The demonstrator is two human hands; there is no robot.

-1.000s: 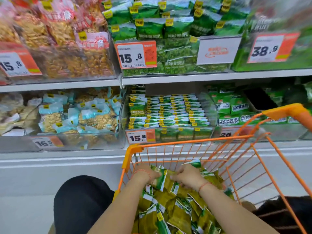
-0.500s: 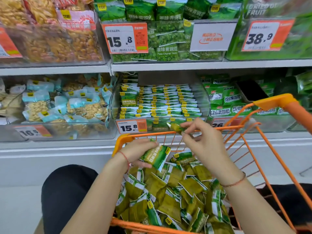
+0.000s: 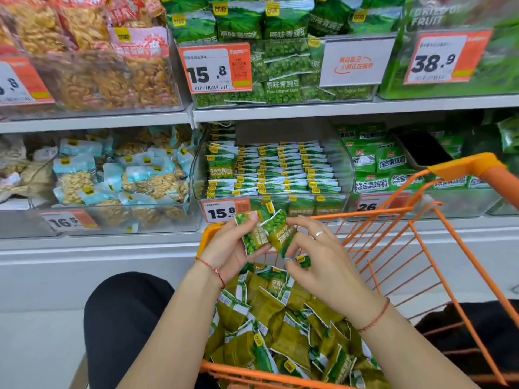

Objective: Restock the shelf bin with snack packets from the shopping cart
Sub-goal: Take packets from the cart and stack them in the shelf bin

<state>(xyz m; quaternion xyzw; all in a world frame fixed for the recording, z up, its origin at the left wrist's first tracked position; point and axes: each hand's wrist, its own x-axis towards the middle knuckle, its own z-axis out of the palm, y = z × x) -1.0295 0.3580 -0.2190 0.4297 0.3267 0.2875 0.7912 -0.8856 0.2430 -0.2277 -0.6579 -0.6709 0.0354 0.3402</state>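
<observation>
The left hand [image 3: 229, 248] gripped a green pea packet [image 3: 252, 238], fingers curled round its lower edge, thumb near its top. The right hand [image 3: 317, 258] pinched a second packet [image 3: 280, 234] between thumb and fingers, touching the first. Both were held above the far left corner of the orange shopping cart [image 3: 393, 237], over its loose heap of packets [image 3: 280, 327]. The clear shelf bin [image 3: 346, 167] stood just beyond the cart's far rim, with packets in neat rows inside.
</observation>
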